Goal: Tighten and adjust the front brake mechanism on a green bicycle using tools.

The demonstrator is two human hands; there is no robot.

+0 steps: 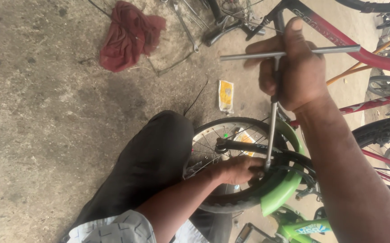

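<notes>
The T-handle wrench (274,112) was steel all through — stiff, a bit heavy for its thinness, and I judged it slick wherever grease had got on it, so the place to hold it was right at the top where the crossbar meets the shaft. That was where my right hand (296,74) had it, fingers (267,81) closed around the shaft just under the bar, thumb lying up along it. It looked plain and grey, a long straight rod with a thin crossbar, standing nearly upright with its lower end down at the hub of the small bicycle wheel (231,164). My left hand (240,170) was at that hub, fingers curled close around the wrench's tip or the nut there — I could not tell which, the spokes and the black frame tube hid it. The wheel was rigid at the rim, soft only in the black tyre, and sat beside a bright green mudguard (285,184). My knee in dark trousers (154,162) pressed near it. On the concrete floor (46,135) lay a red rag (129,36) and a small yellow packet (225,95), well apart from my hands.
</notes>
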